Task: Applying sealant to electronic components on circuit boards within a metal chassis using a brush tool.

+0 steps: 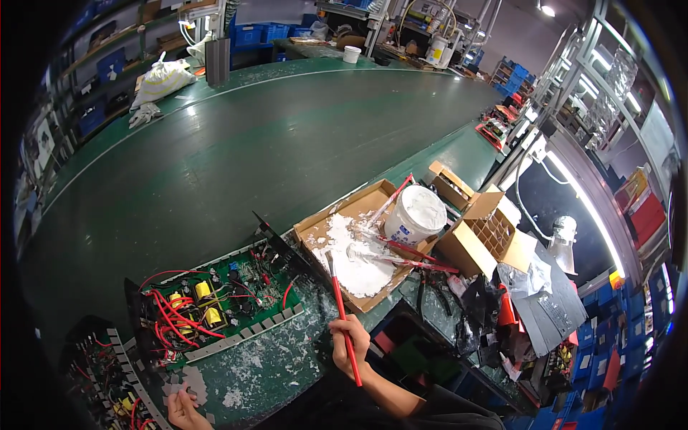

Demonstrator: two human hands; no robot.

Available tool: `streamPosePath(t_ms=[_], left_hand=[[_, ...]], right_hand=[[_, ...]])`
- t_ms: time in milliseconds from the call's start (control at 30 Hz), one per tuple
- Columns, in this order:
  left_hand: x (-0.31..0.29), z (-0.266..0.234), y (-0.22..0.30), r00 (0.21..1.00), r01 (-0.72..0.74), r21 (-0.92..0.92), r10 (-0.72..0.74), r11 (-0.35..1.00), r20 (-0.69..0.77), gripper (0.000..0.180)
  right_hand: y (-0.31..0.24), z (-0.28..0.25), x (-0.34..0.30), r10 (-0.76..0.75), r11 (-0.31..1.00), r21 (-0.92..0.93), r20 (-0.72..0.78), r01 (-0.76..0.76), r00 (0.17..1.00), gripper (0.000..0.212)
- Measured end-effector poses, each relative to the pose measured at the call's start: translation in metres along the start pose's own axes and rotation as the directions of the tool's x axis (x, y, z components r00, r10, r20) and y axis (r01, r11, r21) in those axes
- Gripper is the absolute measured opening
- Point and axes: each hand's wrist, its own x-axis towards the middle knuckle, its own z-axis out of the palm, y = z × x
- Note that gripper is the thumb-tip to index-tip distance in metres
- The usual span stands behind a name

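Red slim-handled brush (338,292): my right hand (359,338) wraps mid-shaft, presumably avoiding smeared white paste (360,278); remotely, I can't tell whether my half-curled left hand (183,411) holds anything.

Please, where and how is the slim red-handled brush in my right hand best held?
Probably at mid-handle, from the near right side, as the bare right hand does. The long, straight red handle slants toward you, while the pale brush tip points away, at the white paste, so this grip should avoid the paste.
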Motion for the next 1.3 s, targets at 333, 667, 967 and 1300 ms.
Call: streamPosePath(t_ms=[333,667,967,1300], left_hand=[[0.004,0.003,0.011,0.999,-0.023,-0.002,0.023,1.0,0.041,0.033],[-0.004,0.011,0.035,0.993,-0.114,-0.161,0.119,0.98,0.02,0.025],[-0.003,0.006,0.03,0.993,-0.114,-0.121,0.11,0.986,-0.036,0.023],[-0.003,0.009,0.029,1.0,0.008,-0.143,-0.008,0.99,-0.002,0.024]], right_hand=[[0.0,0.0,0.0,0.001,1.0,0.01,0.001,-0.001,1.0,0.018],[-0.001,0.0,0.001,-0.008,1.0,0.009,0.007,0.008,1.0,0.018],[0.001,0.0,-0.001,-0.006,1.0,0.015,0.006,0.006,1.0,0.018],[0.0,0.001,0.0,0.005,1.0,0.023,-0.003,-0.005,1.0,0.016]])
